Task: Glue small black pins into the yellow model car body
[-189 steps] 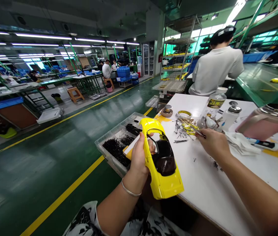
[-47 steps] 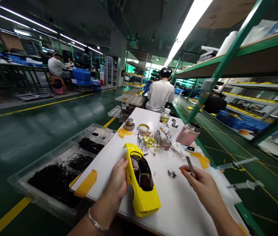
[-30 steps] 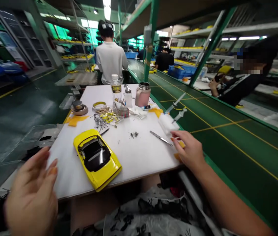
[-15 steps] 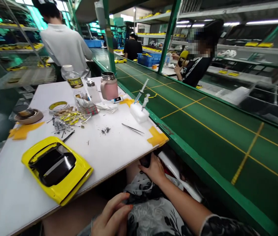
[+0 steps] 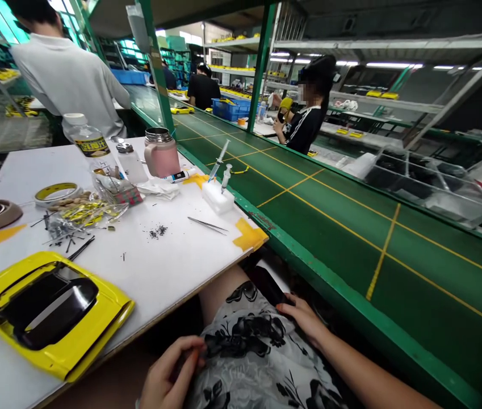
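My right hand (image 5: 302, 317) is at the right of my lap, its fingers closed on the near end of a dark, slab-shaped phone (image 5: 271, 287), partly lost in shadow. Over the patterned skirt (image 5: 244, 335), my left hand (image 5: 172, 366) has curled fingers, thumb and forefinger close together; whatever may be between them is hidden. A yellow toy car body (image 5: 113, 309) with a black window piece (image 5: 64, 307) lies on the white table (image 5: 159, 284), left of both hands. Tweezers (image 5: 206, 225) rest by the table's right corner.
Two syringes stand in a white block (image 5: 217, 196). Farther back are a pink flask (image 5: 162, 156), a labelled bottle (image 5: 89, 142), a tape roll (image 5: 57, 193) and bags of small parts (image 5: 87, 211). The green conveyor (image 5: 334, 227) runs along the right; several people sit beyond.
The view has turned right, so the table and car body sit farther left. My right hand has drawn back over the lap with the phone, which now shows more. My left hand's fingers have curled in.
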{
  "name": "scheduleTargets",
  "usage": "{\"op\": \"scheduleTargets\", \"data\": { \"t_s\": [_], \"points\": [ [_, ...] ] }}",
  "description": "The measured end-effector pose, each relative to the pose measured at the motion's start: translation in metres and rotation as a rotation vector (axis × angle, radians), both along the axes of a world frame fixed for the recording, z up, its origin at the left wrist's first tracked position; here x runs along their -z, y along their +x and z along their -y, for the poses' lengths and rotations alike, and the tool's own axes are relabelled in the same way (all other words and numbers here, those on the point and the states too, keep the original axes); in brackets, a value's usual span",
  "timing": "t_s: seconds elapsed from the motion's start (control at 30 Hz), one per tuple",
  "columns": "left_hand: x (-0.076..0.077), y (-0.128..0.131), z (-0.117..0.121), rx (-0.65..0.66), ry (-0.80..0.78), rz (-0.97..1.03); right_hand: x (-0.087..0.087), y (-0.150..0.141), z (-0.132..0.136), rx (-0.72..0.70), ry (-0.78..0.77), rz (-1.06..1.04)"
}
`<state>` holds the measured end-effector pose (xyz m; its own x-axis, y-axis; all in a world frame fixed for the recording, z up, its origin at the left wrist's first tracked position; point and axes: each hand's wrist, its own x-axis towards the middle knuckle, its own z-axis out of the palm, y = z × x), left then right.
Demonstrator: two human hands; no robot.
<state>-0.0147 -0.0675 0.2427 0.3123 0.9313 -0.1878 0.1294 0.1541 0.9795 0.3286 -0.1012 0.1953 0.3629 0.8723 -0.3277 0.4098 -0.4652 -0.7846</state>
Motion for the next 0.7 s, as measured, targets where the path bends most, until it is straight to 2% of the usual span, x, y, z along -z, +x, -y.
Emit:
{"op": "scheduleTargets", "data": {
  "t_s": [0.1,0.17,0.2,0.3,0.43,0.57,0.7],
  "points": [
    [0.003,0.046,-0.034,0.143,-0.338,0.232,0.006,0.004,-0.001,0.058,0.022,-0.026],
    [0.010,0.088,-0.056,0.122,-0.604,0.365,0.006,0.002,-0.003,0.071,0.057,-0.010],
    [0.015,0.110,-0.065,0.123,-0.649,0.377,0.006,-0.001,-0.004,0.073,0.078,0.009],
    [0.032,0.166,-0.077,0.143,-0.737,0.390,0.009,-0.016,-0.005,0.095,0.131,0.091],
    [0.051,0.207,-0.077,0.134,-0.808,0.394,0.023,-0.024,-0.002,0.112,0.160,0.160],
    [0.061,0.232,-0.083,0.076,-0.814,0.425,0.029,0.010,0.033,0.148,0.212,0.309],
    [0.077,0.263,-0.098,0.003,-0.798,0.397,0.015,0.054,0.077,0.269,0.159,0.487]
  ]
}}
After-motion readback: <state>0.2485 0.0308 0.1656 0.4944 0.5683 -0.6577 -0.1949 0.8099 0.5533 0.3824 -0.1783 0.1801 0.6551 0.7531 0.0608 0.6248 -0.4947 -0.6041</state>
